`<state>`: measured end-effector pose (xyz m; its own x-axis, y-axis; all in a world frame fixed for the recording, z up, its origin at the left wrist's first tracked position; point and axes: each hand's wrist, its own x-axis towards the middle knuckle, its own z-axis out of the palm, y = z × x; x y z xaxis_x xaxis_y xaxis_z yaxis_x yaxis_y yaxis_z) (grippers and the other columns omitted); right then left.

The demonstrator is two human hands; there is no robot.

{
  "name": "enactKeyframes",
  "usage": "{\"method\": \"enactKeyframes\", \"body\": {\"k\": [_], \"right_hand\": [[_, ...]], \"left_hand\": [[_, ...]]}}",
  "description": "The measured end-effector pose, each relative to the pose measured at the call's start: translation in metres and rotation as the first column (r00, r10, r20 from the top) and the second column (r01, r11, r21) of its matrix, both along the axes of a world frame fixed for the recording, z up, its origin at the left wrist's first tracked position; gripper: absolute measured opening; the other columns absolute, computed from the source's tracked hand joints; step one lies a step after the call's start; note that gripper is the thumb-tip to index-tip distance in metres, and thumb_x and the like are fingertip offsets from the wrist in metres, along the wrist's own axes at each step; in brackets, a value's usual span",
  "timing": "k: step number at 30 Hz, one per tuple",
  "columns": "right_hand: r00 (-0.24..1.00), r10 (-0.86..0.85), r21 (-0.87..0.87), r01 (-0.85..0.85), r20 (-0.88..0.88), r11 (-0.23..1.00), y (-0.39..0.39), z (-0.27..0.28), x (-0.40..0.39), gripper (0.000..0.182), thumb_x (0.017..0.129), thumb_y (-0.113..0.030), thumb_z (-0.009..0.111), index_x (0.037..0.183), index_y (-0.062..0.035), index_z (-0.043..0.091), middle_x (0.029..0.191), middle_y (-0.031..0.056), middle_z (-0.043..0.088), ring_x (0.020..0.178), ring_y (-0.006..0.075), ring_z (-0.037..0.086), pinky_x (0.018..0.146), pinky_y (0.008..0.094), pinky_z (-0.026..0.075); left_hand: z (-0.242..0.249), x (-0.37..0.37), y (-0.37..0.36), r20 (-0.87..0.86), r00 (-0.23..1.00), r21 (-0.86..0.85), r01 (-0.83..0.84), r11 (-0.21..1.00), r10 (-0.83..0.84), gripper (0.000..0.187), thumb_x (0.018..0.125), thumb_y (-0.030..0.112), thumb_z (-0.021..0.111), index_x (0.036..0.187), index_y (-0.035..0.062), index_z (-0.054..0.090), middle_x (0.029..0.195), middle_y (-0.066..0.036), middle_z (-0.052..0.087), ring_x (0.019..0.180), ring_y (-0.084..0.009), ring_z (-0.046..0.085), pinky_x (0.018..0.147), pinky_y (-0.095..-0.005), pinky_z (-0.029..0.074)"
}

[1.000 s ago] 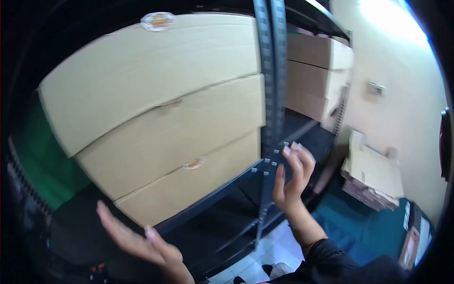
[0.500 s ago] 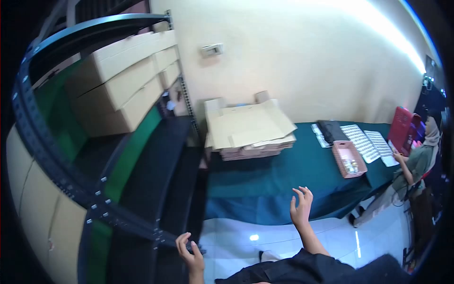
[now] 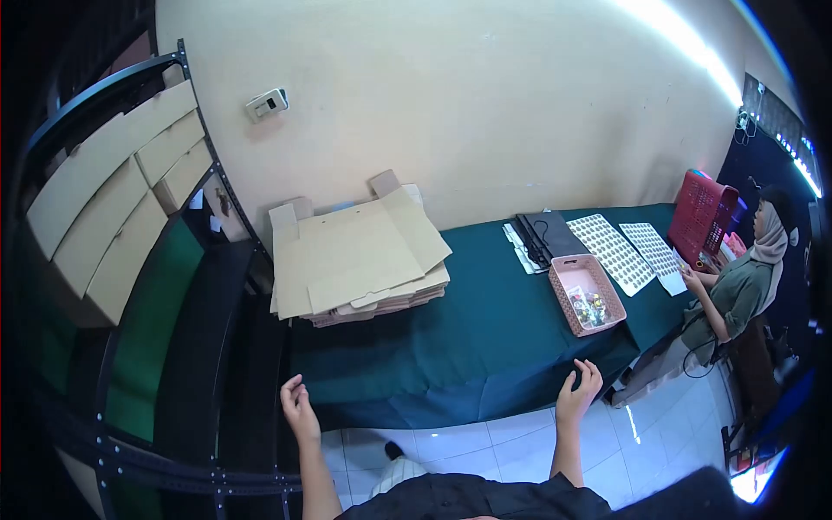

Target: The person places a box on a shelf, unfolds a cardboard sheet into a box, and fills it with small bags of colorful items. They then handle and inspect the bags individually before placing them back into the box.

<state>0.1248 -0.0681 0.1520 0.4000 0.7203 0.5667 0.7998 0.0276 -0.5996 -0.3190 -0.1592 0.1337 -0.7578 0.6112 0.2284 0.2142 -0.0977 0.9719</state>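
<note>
My left hand point(image 3: 300, 411) hangs in the air at the front left corner of the table, fingers loosely curled and apart, holding nothing. My right hand point(image 3: 579, 393) is raised before the table's front edge, also bare, with its fingers apart. Beyond my left hand, a stack of flattened cardboard boxes point(image 3: 364, 251) lies on the green-clothed table point(image 3: 494, 321), its top sheet partly unfolded with flaps up. Closest to my right hand stands a pink basket point(image 3: 582, 295) with small packets inside, too small to make out.
A black shelf rack point(image 3: 227, 329) with cardboard boxes point(image 3: 121, 208) stands at left. Past the basket lie a black folded item point(image 3: 548, 236) and sheets of round pieces point(image 3: 611, 253). A red basket point(image 3: 702, 212) stands at the far end, near another person point(image 3: 744, 277).
My view has swung to the right and come nearer the table, so the rack and cardboard stack sit further left. Both hands stay raised and hold nothing.
</note>
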Motion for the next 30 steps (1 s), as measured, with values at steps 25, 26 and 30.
{"method": "enactKeyframes", "body": {"k": [25,26,30], "right_hand": [[0.809,0.583,-0.227,-0.584,-0.078,0.779,0.297,0.025,-0.223,0.041,0.078,-0.019,0.065,0.114,-0.0021,0.053,0.107,0.0116,0.055,0.103,0.0260,0.051,0.090,0.0384,0.038],[0.804,0.589,-0.228,-0.591,-0.085,0.774,0.301,0.017,-0.225,0.041,0.078,-0.019,0.065,0.114,-0.0021,0.053,0.107,0.0116,0.055,0.103,0.0260,0.051,0.090,0.0384,0.038],[0.247,0.678,0.009,-0.936,-0.692,0.351,0.315,-0.005,-0.238,0.051,0.084,-0.016,0.061,0.124,0.0009,0.036,0.107,0.0100,0.054,0.097,0.0148,0.054,0.074,0.0276,0.050]], "left_hand": [[0.046,-0.122,0.212,-0.433,0.890,-0.808,-0.453,0.377,0.141,0.053,0.067,0.040,0.072,0.109,0.0123,0.058,0.114,-0.005,0.049,0.119,-0.0314,0.037,0.096,-0.0680,-0.006],[0.044,-0.118,0.211,-0.438,0.887,-0.808,-0.459,0.370,0.145,0.053,0.067,0.040,0.072,0.109,0.0123,0.058,0.114,-0.005,0.049,0.119,-0.0314,0.037,0.096,-0.0680,-0.006],[0.006,-0.115,0.200,-0.465,0.869,-0.753,-0.489,0.440,0.168,0.044,0.076,0.035,0.064,0.113,0.0146,0.055,0.125,-0.005,0.043,0.123,-0.0300,0.033,0.096,-0.0682,-0.004]]}}
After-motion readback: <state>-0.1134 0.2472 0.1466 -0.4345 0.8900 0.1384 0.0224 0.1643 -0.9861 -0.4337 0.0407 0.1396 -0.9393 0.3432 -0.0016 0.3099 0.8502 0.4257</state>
